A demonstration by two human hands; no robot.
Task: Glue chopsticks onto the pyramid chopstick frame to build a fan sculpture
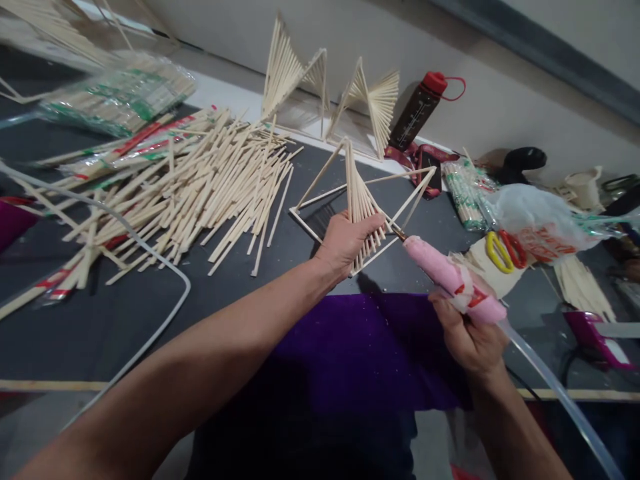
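Note:
A wooden stick frame [359, 190] with a twisted fan of thin sticks stands on the dark table, over the far edge of a purple cloth [350, 347]. My left hand [345, 243] is closed around the fan, thumb across the sticks. My right hand [470, 337] grips a pink-wrapped glue gun [440, 270]; a clear glue stick trails from its back end toward the lower right. The gun's metal tip is at the right side of the fan, near my left thumb. Whether glue is on the sticks is too small to tell.
Loose sticks [200, 193] lie in a large pile at left, with bagged sticks [120, 93] behind. Two stick frames [367, 107] and a red-capped bottle [417, 110] stand at the back. Right are scissors [500, 252], a plastic bag [545, 220] and a magenta tool [600, 340]. A pale cable [185, 287] crosses left.

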